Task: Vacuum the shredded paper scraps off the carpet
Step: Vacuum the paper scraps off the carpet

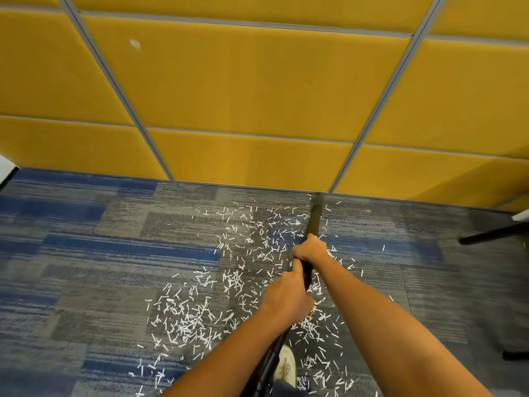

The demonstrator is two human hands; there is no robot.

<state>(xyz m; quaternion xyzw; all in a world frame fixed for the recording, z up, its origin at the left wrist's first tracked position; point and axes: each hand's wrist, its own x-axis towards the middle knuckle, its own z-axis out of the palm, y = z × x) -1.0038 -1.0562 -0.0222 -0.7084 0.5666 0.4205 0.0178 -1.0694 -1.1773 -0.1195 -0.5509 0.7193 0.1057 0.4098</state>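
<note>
White shredded paper scraps (183,319) lie scattered over the grey and blue carpet (86,270), from near the wall down to my feet. A black vacuum wand (314,217) runs from the bottom of the view up toward the wall, its tip blurred close to the wall's base. My right hand (310,250) grips the wand farther up, and my left hand (286,296) grips it just below. The hose end (266,365) runs down between my forearms.
A yellow padded partition wall (257,90) with grey metal strips closes off the far side. Black furniture legs (492,234) reach in from the right edge. My white shoe (286,365) stands among the scraps at the bottom.
</note>
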